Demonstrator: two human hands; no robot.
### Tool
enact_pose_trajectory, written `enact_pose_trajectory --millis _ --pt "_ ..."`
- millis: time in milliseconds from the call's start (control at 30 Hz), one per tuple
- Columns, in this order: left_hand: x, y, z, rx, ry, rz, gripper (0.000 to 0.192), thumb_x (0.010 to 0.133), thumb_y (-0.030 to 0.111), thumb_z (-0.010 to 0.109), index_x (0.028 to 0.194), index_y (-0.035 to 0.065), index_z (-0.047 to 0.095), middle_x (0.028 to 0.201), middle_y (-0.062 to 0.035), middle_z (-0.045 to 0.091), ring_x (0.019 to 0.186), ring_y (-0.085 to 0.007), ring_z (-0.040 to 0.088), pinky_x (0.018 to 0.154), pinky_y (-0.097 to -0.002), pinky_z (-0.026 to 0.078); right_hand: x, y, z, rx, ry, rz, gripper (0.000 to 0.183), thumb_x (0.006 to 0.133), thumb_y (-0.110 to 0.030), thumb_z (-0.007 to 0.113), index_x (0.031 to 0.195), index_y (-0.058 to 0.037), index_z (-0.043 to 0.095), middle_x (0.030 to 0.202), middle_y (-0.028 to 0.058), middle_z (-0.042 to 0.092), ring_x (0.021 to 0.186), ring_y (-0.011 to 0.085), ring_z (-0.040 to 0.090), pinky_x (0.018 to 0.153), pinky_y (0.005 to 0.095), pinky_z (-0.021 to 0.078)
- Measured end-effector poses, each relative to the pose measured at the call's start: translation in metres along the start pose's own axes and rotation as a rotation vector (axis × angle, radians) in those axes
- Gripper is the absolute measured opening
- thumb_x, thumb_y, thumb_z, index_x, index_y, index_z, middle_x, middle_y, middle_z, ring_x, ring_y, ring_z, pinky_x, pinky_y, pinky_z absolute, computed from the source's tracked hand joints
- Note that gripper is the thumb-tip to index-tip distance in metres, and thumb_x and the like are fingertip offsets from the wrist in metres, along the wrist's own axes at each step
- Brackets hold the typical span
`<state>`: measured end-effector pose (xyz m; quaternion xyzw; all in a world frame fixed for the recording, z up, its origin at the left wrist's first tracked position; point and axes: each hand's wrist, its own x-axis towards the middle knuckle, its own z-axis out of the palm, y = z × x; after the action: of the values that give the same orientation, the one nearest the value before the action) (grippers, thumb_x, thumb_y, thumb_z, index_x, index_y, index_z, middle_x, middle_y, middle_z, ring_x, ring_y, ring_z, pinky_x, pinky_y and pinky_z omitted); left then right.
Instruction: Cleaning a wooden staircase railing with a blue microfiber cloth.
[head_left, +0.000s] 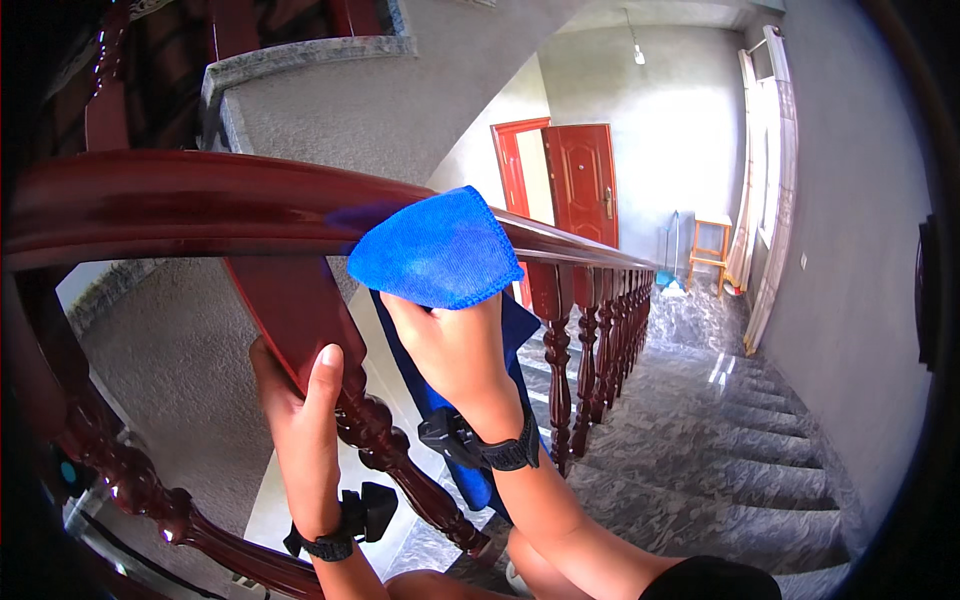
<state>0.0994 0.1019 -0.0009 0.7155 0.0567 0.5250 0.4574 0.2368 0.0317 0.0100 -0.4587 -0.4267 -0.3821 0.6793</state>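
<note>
My right hand (450, 345) grips a blue microfibre cloth (442, 251) against the side of a dark red, glossy wooden handrail (187, 202). The cloth hides the fingers, and more of it hangs down behind the wrist. Lower and to the left, my left hand (304, 405) is wrapped around the flat upper block of a turned wooden baluster (300, 322). Its thumb lies on the near face, while the other fingers are hidden behind the wood. Each wrist wears a black strap with a small black device.
Grey marbled stairs (697, 465) descend on the right beside a row of balusters (600, 337). A grey wall (847, 225) bounds them. Below stand a wooden stool (710, 247), a broom and dustpan (670, 262), and an open red door (581, 180). Curtains (772, 187) hang at a window.
</note>
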Motion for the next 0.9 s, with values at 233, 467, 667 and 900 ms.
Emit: enact_pose_trajectory --millis 233,467,667,900 --pt "-0.0017 -0.0032 0.0091 -0.026 0.105 0.039 0.050 0.094 0.030 0.061 0.131 0.0039 0.039 0.111 -0.0082 0.054 0.095 -0.0145 0.052 0.083 -0.0285 0.045 -0.0017 0.0017 0.0014 0.012 -0.013 0.010 0.023 0.069 -0.007 0.074 0.089 -0.0072 0.064 0.107 0.0163 0.052 0.098 0.0383 0.048 0.084 0.0490 0.0392" --pt "0.0006 -0.0049 0.0078 -0.002 0.073 0.068 0.051 0.094 0.032 0.061 0.131 0.0045 0.039 0.111 -0.0080 0.054 0.093 -0.0136 0.052 0.081 -0.0279 0.045 0.0003 0.0014 -0.0011 0.020 -0.004 -0.017 0.021 0.069 -0.006 0.074 0.087 -0.0077 0.064 0.105 0.0145 0.055 0.098 0.0383 0.048 0.084 0.0486 0.0391" --pt "0.0012 -0.0047 0.0079 0.017 0.092 0.067 0.053 0.093 0.033 0.061 0.131 0.0044 0.040 0.112 -0.0082 0.054 0.095 -0.0144 0.052 0.083 -0.0284 0.045 0.0008 0.0006 0.0005 0.054 0.000 -0.025 0.021 0.069 -0.006 0.074 0.087 -0.0072 0.064 0.105 0.0152 0.055 0.099 0.0383 0.048 0.084 0.0486 0.0390" --pt "0.0011 -0.0039 0.0093 0.039 0.107 0.106 0.052 0.093 0.030 0.062 0.131 0.0030 0.040 0.115 -0.0092 0.054 0.099 -0.0159 0.052 0.087 -0.0298 0.044 0.0004 -0.0009 -0.0026 0.036 -0.031 0.051 0.029 0.068 -0.006 0.074 0.094 -0.0041 0.061 0.107 0.0163 0.054 0.099 0.0398 0.048 0.084 0.0497 0.0390"
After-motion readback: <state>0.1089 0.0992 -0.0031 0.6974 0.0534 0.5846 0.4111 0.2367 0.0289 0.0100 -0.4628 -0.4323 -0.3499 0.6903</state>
